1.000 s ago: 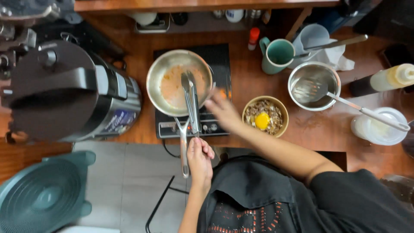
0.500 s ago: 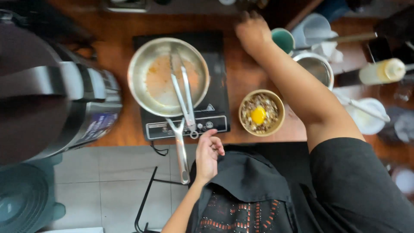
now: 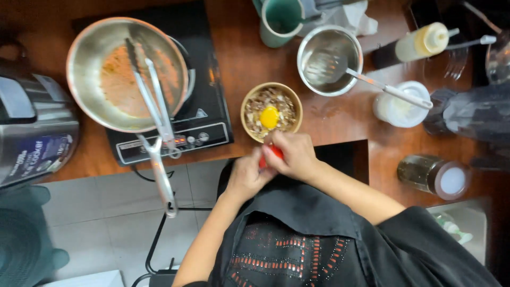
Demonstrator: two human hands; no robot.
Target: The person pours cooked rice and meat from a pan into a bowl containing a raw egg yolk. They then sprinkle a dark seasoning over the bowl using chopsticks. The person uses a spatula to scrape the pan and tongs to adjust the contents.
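Just below the round wooden bowl [image 3: 271, 112] of mince topped with a glossy yolk, the left hand [image 3: 246, 175] and right hand [image 3: 294, 154] are both wrapping fingers around a small red object [image 3: 271, 153], mostly hidden; steel pan [image 3: 126, 74] sitting left.

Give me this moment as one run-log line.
left hand: on red item | right hand: on red item | bowl: yolk on top, just beyond hands | pan: tongs inside, on cooktop

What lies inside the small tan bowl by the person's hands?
The small tan bowl holds a brownish chopped mix with a raw yolk on top. Whatever lies beneath is hidden.
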